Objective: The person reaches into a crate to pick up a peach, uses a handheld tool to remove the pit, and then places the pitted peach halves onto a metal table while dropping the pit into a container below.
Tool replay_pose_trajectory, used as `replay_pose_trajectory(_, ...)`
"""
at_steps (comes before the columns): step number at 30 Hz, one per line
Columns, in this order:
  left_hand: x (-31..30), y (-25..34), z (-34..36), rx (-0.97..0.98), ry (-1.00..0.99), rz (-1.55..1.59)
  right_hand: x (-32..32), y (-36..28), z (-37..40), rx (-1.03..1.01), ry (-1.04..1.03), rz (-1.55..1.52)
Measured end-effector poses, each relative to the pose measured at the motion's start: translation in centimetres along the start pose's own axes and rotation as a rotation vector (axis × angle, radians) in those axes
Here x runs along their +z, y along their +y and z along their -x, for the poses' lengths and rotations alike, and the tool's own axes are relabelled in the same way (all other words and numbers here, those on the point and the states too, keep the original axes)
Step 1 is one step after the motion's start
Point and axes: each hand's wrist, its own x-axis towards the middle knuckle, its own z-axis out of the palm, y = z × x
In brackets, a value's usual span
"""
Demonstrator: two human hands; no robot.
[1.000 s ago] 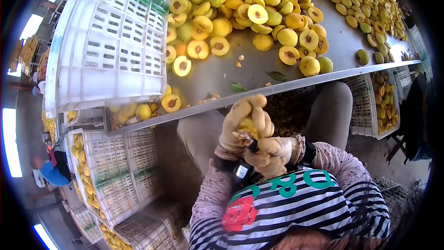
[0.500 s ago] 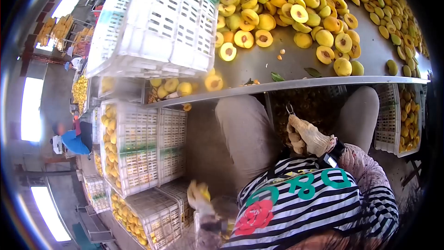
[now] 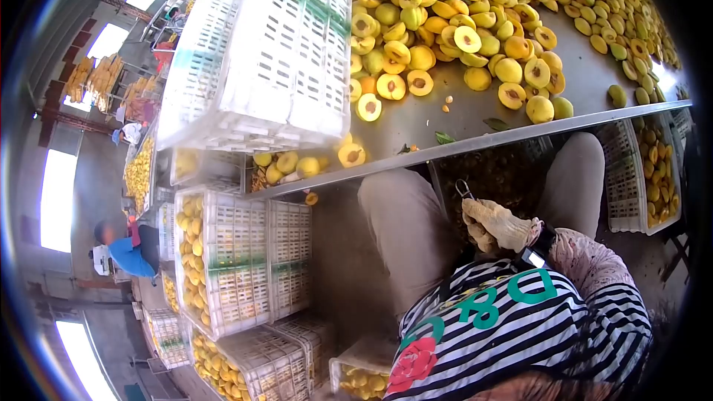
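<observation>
My right hand (image 3: 499,224), in a knitted work glove, rests over my lap below the table edge. Its fingers are wrapped round a small tool whose metal wire loop (image 3: 463,188) sticks out past the thumb; the handle is hidden in the glove. My left hand is out of view. Beyond my knees, halved yellow stone fruit (image 3: 468,39) with brown centres lie heaped with whole ones on the metal table (image 3: 475,111). Near my left side stands a white crate (image 3: 356,353) with yellow fruit in it.
A tall white crate (image 3: 290,67) stands on the table at left. Below it, stacked crates (image 3: 238,260) hold fruit. Another fruit-filled crate (image 3: 627,186) is under the table at right. The metal table rim (image 3: 416,156) crosses above my knees. A person in blue (image 3: 132,252) is at far left.
My left hand, blurred at the lower left with something yellow in it, has left the view, uncovering the crate there. The view has shifted slightly. My right hand keeps its grip over my lap.
</observation>
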Motion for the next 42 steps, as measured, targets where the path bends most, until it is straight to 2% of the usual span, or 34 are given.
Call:
replay_pose_trajectory(2,-3.7,7.3,-0.3,0.298,0.218,0.248,0.2,-0.5,0.3,-0.054,-0.023,0.034)
replay_pose_trajectory(4,-5.0,19.8,0.4,0.866,0.315,0.535,0.3,-0.6,0.1,-0.083,-0.058,0.095)
replay_pose_trajectory(5,-6.4,27.8,3.6,1.035,0.363,0.626,0.2,-0.9,0.1,-0.104,-0.078,0.127)
replay_pose_trajectory(6,-6.5,33.0,3.6,1.258,0.184,0.648,0.2,-1.2,0.3,-0.09,-0.147,0.048)
replay_pose_trajectory(7,-6.6,38.5,4.2,1.44,0.203,0.591,-0.1,-1.4,0.3,-0.115,-0.129,0.056)
replay_pose_trajectory(8,-4.6,42.9,3.7,1.485,0.241,0.535,-0.4,-1.3,0.3,-0.14,-0.108,0.064)
replay_pose_trajectory(9,-2.5,46.4,3.4,1.453,0.278,0.405,-0.9,-1.2,0.3,-0.161,-0.086,0.068)
replay_pose_trajectory(10,-2.4,49.4,3.6,1.33,0.087,0.182,-1.9,-1.3,0.3,-0.24,-0.071,0.172)
replay_pose_trajectory(11,-2.9,52.1,3.8,1.175,-0.285,0.08,-1.9,-2.0,0.9,-0.262,-0.044,0.181)
replay_pose_trajectory(13,-2.4,54.6,4.7,1.17,-0.304,-0.025,-1.9,-3.3,2.7,-0.301,0.022,0.182)
replay_pose_trajectory(16,1.1,55.3,5.4,1.236,-0.391,0.251,-1.8,-3.8,2.3,-0.379,0.006,0.19)
replay_pose_trajectory(17,2.3,54.8,5.9,1.219,-0.548,0.517,-1.5,-4.3,2.1,-0.418,-0.001,0.213)
replay_pose_trajectory(19,0.0,53.5,10.3,1.122,-0.868,1.058,-0.8,-5.3,1.5,-0.564,0.036,0.292)
replay_pose_trajectory(20,-2.3,52.7,12.9,0.931,-1.136,1.214,-0.3,-5.4,0.7,-0.67,0.078,0.364)
replay_pose_trajectory(21,-3.2,51.7,15.1,0.848,-1.312,1.341,0.3,-5.6,0.2,-0.773,0.118,0.445)
replay_pose_trajectory(23,-4.3,49.9,17.7,0.644,-1.563,1.357,2.1,-6.3,-0.5,-0.911,0.277,0.551)
replay_pose_trajectory(26,-2.3,48.6,18.8,0.35,-1.871,1.529,2.2,-6.0,-1.2,-0.963,0.48,0.812)
replay_pose_trajectory(28,-2.4,47.8,19.5,0.355,-1.93,1.495,2.6,-6.6,-0.4,-0.946,0.551,0.9)
replay_pose_trajectory(30,-2.8,47.5,19.8,0.392,-1.966,1.485,2.4,-6.6,-0.6,-0.95,0.507,0.908)
replay_pose_trajectory(34,-3.8,46.8,20.4,0.554,-1.699,1.4,2.5,-6.5,0.0,-1.009,0.533,1.08)
replay_pose_trajectory(36,-2.5,46.5,20.3,0.691,-1.562,1.369,2.5,-6.4,-0.3,-0.886,0.513,1.049)
replay_pose_trajectory(37,-2.3,46.4,20.3,0.653,-1.59,1.4,2.5,-6.5,-0.4,-0.825,0.502,1.032)
replay_pose_trajectory(40,-2.6,46.9,20.1,0.479,-1.652,1.536,2.2,-7.3,1.2,-0.22,-0.164,0.926)
replay_pose_trajectory(41,-3.1,47.3,20.0,0.384,-1.664,1.609,0.6,-4.6,0.4,-0.556,-0.545,0.72)
replay_pose_trajectory(42,-2.9,47.4,20.1,0.68,-1.504,1.583,1.1,-5.2,1.5,-0.467,-0.358,0.662)
